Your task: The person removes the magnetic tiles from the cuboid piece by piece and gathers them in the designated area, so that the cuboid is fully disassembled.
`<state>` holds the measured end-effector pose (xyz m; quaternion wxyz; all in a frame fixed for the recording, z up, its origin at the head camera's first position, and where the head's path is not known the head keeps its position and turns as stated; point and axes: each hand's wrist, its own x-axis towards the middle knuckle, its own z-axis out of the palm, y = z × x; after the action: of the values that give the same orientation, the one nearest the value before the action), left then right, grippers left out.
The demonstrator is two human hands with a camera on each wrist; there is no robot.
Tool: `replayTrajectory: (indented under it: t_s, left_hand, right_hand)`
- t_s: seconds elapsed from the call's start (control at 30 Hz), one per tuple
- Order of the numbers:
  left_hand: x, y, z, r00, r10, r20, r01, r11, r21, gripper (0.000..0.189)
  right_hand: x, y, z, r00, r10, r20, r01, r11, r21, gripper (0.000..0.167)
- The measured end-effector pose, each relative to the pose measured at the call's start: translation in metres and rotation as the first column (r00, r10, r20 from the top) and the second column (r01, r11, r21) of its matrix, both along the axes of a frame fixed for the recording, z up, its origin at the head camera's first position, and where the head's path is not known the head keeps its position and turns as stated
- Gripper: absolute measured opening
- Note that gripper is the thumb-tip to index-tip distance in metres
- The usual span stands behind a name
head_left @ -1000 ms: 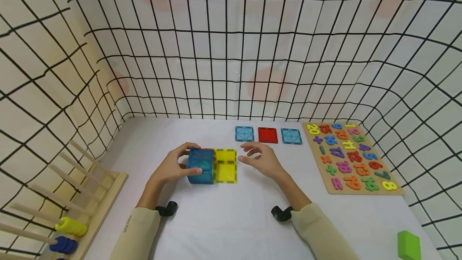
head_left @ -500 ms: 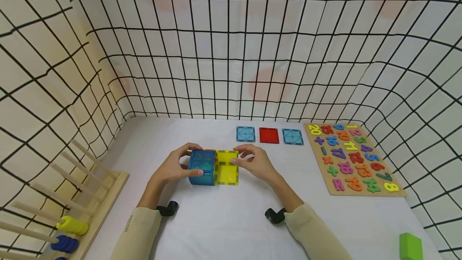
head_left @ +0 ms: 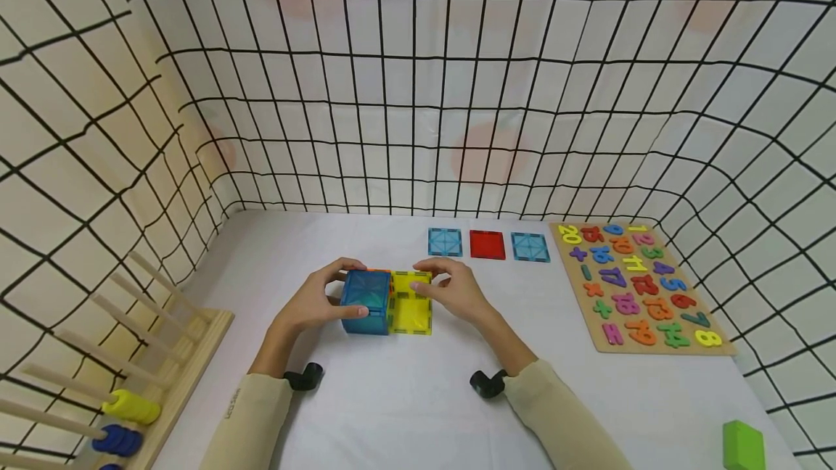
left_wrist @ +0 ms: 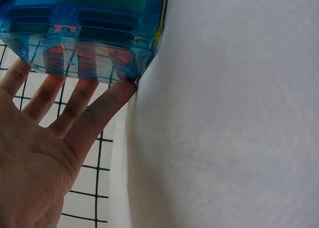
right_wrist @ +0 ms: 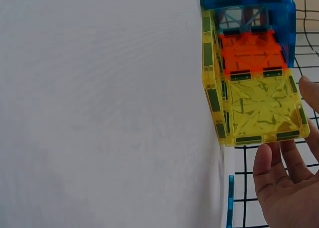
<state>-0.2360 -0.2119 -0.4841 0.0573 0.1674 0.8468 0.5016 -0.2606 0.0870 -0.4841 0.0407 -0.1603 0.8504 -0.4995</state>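
A box of blue see-through magnetic tiles (head_left: 366,299) stands mid-table, with an orange tile (right_wrist: 253,53) showing at its back. My left hand (head_left: 307,301) grips this box from the left, thumb along the front and fingers behind; in the left wrist view its fingertips touch the blue wall. Joined to the right of the box are a flat yellow magnetic tile (head_left: 410,318) and an upright yellow magnetic tile (right_wrist: 264,106) behind it. With thumb in front and fingers behind, my right hand (head_left: 460,292) pinches the upright yellow tile near its right edge.
Behind the hands lie a light blue tile (head_left: 445,243), a red tile (head_left: 487,245) and another light blue tile (head_left: 530,246). A number puzzle board (head_left: 597,321) is at right, a green block (head_left: 743,445) front right, a wooden peg rack (head_left: 202,339) left. Black wire mesh (head_left: 409,100) surrounds the table.
My right hand has come in from the right, from beside the yellow tiles onto the upright one. My left hand keeps its grip on the blue box.
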Motion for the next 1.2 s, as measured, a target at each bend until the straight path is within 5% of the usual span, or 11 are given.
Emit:
replayTrajectory:
  t_s: [1.2]
  left_hand:
    - [0.000, 0.001, 0.001, 1.000, 0.004, -0.001, -0.004, 1.000, -0.024, 0.070]
  right_hand:
    - [-0.005, -0.024, -0.007, 0.999, 0.023, -0.027, -0.023, 1.000, -0.013, 0.020]
